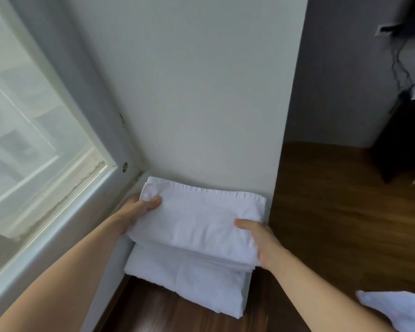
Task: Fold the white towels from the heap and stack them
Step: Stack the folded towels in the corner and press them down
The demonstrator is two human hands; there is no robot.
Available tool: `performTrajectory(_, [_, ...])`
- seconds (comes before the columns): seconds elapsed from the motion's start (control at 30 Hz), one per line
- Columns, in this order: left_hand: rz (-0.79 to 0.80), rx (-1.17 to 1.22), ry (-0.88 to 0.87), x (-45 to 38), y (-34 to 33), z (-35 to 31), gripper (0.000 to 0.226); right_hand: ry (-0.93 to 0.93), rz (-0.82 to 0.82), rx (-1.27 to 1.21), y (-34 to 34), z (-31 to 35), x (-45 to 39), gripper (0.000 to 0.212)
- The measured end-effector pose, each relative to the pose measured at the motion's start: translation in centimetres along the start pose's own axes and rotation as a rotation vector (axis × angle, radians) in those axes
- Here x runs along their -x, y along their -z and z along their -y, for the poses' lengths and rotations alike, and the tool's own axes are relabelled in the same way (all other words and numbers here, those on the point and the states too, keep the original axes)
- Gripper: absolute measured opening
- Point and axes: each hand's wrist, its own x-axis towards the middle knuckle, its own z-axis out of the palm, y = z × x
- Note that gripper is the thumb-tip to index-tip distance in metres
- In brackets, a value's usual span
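Two hands grip a folded towel (197, 219) by its ends: left hand (135, 212) with thumb on top and fingers underneath, right hand (265, 244) likewise. It sits over the stack (189, 281) against the wall (189, 104). Another towel (400, 310) lies well right of the wall.

The folded towel (197, 219) at the centre of the frame is plain white with a faint woven texture, and so is the stack (189, 286) under it and the cloth (400, 310) at the lower right. The wall (189, 92) is pale grey-white and the window frame (65, 111) at the left off-white. The floor (333, 212) on the right is dark brown wood grain, with black cables (400, 65) at the upper right.
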Motion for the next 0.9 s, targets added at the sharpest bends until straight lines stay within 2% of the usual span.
performTrajectory(0.1, [0.024,-0.004,0.016,-1.8,-0.7,0.0,0.043,-0.013,-0.034,-0.017,0.1,-0.7,-1.4,0.069])
performTrajectory(0.23, [-0.006,-0.041,0.013,-2.5,-1.0,0.2,0.039,-0.003,-0.023,-0.013,0.4,-0.5,-1.7,0.060])
performTrajectory(0.43, [-0.066,-0.073,-0.035,-2.0,-1.0,-0.5,0.027,0.013,-0.041,-0.091,0.2,-0.3,-0.9,0.085])
performTrajectory(0.63, [-0.118,-0.215,-0.027,-2.7,-1.6,-0.7,0.030,0.009,-0.009,-0.145,-0.2,-0.1,-0.9,0.084])
performTrajectory(0.73, [-0.145,-0.290,-0.020,-3.1,-1.8,-1.0,0.032,0.018,-0.007,-0.159,-0.2,0.1,-0.8,0.075])
performTrajectory(0.83, [-0.177,-0.264,-0.042,-3.1,-1.8,-1.4,0.028,0.040,-0.010,-0.159,-0.6,0.6,0.1,0.043])
performTrajectory(0.9, [-0.184,-0.250,-0.054,-3.2,-1.7,-1.5,0.025,0.067,-0.029,-0.150,-0.9,0.9,0.3,0.040])
